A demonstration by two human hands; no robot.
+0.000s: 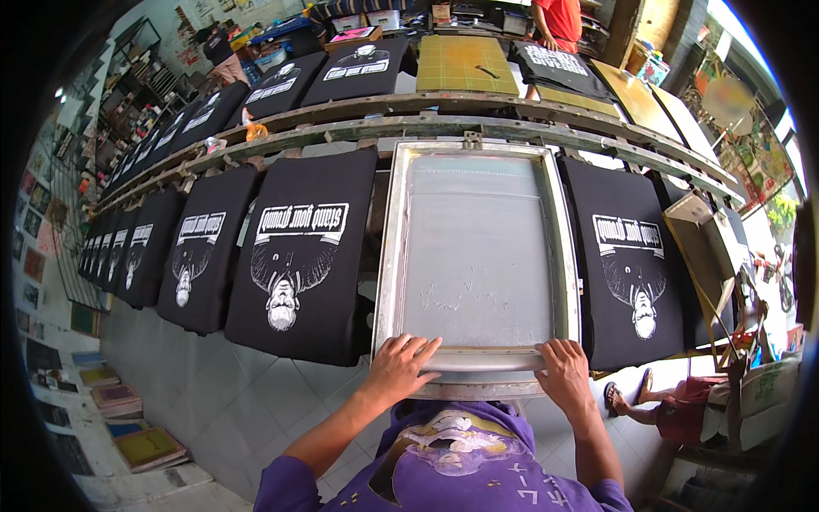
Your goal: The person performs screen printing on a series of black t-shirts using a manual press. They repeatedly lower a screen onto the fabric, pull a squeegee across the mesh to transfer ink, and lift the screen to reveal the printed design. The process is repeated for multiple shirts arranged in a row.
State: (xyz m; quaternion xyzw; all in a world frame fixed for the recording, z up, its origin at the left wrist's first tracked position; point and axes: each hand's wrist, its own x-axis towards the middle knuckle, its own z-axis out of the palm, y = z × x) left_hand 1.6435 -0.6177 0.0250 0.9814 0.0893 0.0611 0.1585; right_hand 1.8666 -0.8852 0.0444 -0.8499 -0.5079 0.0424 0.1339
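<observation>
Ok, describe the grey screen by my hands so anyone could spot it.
Find the long rails crossing the room. On their near side, between black shirts, your left hand and right hand hold the screen. Unlike the shirts, it's grey and metal-framed.

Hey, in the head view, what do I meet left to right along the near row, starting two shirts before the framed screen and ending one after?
Narrower black shirt, wider black shirt, framed screen, right-hand shirt.

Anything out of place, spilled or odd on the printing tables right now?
One thing: a small dark strip, too small to identify, lies on the gridded yellow platen in the far row, whose neighbours carry black shirts. I see no spill.
</observation>
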